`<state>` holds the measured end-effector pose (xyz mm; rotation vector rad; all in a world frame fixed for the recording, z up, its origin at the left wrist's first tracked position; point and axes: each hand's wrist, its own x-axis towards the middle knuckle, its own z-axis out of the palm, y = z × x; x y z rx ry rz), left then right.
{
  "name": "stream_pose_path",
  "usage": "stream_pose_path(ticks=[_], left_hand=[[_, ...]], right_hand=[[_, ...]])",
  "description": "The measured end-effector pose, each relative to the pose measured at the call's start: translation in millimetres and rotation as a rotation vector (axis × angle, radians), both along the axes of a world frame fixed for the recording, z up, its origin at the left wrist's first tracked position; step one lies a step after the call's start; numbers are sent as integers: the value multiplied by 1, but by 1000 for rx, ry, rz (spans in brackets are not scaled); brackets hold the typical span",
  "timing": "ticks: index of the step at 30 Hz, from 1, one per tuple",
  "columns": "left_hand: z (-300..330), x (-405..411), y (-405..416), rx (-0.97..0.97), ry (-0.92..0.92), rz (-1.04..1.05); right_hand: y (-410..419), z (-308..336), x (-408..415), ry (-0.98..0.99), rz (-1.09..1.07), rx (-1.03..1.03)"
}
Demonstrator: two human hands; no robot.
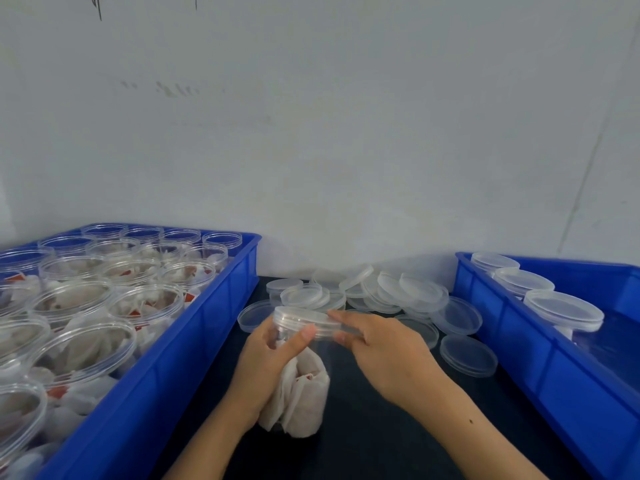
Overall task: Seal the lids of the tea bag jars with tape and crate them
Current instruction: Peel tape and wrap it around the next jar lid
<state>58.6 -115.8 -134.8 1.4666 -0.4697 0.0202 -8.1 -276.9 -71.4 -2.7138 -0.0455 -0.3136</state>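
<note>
Centrally, between two blue crates (194, 327) on the dark table (363, 445), no readable writing shows. A clear tea bag jar (301, 386) stands upright, gripped by the left hand (266, 362); the right hand (384, 351) pinches its lid (301, 315), loose lids (391, 292) behind.

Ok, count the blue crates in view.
2. One blue crate sits on the left, full of open tea bag jars; the other sits on the right, holding lidded jars. Both run past the frame edges, and more crates may lie out of view.
</note>
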Motion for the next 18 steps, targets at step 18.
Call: stream_pose_path(ticks=[18], left_hand=[[2,-13,-14,327,-80,514]], right_hand=[[14,-5,-4,-29,20,-126]])
